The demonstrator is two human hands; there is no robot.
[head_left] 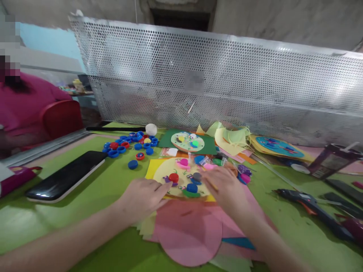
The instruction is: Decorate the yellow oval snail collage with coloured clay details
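We see the cream disc (164,166) lying flat on a yellow card (150,169) on the bench (119,177), between the two hands and just beyond them. It looks longer from side to side, and it carries several cut-out snails with cap shells.

The left hand (144,196) is nearest the red-capped snail (174,178), coming to it from the lower left. Its forefinger is stretched out toward the snail's purple body, while its other fingers look loosely curled; we cannot tell whether the tip presses on the body or whether they hold anything. That snail's body runs roughly across our view, head to the left, so the finger meets it from the head side.

The right hand (227,189) is nearer the grey-capped snail (196,177), which lies to the left of its fingertips, also with its head to the left. These fingers reach toward the disc's right edge, blurred. A thin orange piece (214,186) shows by them, but we cannot tell if it is gripped or how far they are parted.

The blue-capped snail (192,188) sits between both hands, on the disc's near side, with a pink paper circle (190,238) nearer us.
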